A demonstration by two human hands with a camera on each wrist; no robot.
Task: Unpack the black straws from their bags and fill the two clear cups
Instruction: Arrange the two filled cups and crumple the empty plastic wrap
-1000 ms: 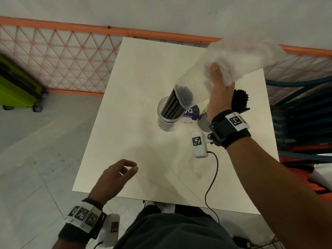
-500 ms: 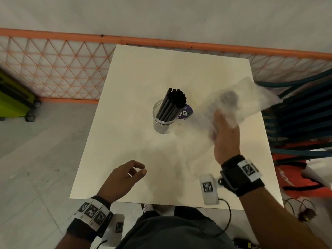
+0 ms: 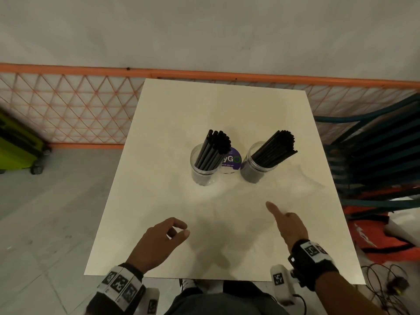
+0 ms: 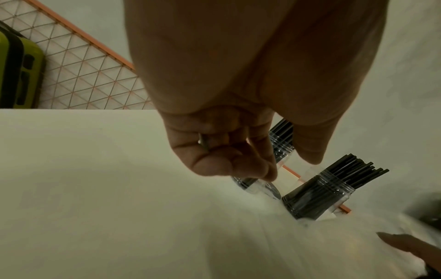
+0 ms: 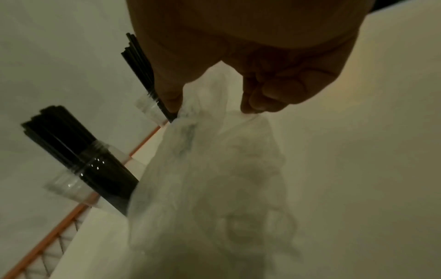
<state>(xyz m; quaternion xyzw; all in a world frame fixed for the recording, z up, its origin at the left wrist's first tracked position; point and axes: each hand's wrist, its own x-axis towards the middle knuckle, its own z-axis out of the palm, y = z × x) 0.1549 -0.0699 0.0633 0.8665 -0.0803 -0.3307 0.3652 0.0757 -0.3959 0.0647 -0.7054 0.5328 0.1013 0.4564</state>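
Both clear cups (image 3: 203,165) (image 3: 255,165) stand side by side at the middle of the counter (image 3: 172,105), each packed with black straws (image 3: 213,148) (image 3: 276,150), so we judge the filling done. Our right hand (image 3: 288,226) hovers near the counter's right edge, thumb and curled fingers pinching the emptied clear bag (image 5: 214,179), which trails over the counter toward the cups. Our left hand (image 3: 159,241) hangs over the near edge, fingers loosely curled, holding nothing. We see no full bag anywhere on the counter, so only the wrapper seems left to set aside.
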